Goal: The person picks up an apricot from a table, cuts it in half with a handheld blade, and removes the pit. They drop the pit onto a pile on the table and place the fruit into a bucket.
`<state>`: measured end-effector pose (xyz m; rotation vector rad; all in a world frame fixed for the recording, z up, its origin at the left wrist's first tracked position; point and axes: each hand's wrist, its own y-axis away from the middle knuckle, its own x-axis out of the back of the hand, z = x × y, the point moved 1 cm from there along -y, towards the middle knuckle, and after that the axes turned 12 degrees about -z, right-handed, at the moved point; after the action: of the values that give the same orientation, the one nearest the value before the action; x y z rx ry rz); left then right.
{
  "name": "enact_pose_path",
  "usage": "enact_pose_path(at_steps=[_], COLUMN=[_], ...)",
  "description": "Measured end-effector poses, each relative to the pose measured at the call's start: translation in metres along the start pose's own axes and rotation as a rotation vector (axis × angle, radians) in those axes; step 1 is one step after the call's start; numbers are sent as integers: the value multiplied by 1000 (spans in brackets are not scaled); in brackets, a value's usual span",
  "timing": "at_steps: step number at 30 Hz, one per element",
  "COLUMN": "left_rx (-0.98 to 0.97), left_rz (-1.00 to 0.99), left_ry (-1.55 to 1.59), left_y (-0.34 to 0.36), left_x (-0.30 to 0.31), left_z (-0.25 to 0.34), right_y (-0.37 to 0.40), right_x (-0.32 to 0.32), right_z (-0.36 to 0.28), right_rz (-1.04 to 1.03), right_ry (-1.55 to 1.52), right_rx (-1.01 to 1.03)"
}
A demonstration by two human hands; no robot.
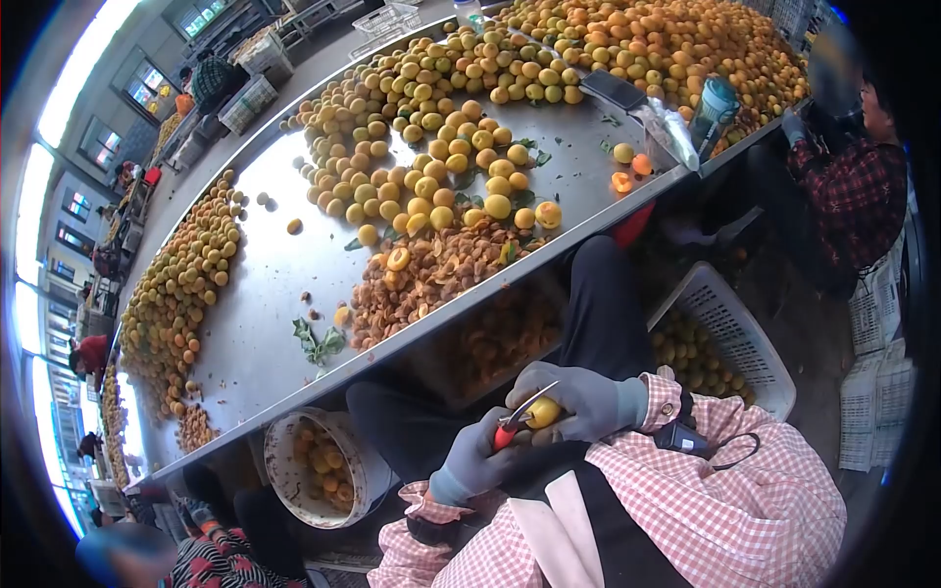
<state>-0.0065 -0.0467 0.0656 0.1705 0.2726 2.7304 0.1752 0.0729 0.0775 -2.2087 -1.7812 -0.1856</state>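
My left hand (472,459), in a grey glove, grips a small knife (510,423) with a red handle, its blade against a yellow apricot (543,413). My right hand (583,397), also in a grey glove, holds that apricot over my lap. Both sleeves are pink check over a black apron. My hands sit below the edge of a long steel table (265,284), which carries a heap of whole apricots (441,147) and a pile of cut apricot pieces (441,279) near its edge.
A white bucket (286,468) with fruit stands by my left knee. A white crate (737,338) of apricots is on my right. A phone (613,90) and a cup (714,108) lie on the table. Another person (853,191) in dark plaid sits further along.
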Motion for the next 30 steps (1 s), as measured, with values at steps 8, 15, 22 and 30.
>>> enact_pose_path(at_steps=[8, 15, 22, 30], left_rx=[48, 138, 153, 50], left_rz=[17, -37, -66, -146], left_ry=[-61, -17, 1021, 1311], left_y=[-1, 4, 1, -26], left_x=[-11, -17, -28, -12], left_z=[-10, -24, -74, -42], right_y=[1, 4, -2, -8], right_x=[-13, -19, -17, -26], right_z=[13, 12, -10, 13], right_rz=[-22, 22, -29, 26], right_ry=[-68, -117, 154, -41], right_rx=[-49, -33, -15, -361])
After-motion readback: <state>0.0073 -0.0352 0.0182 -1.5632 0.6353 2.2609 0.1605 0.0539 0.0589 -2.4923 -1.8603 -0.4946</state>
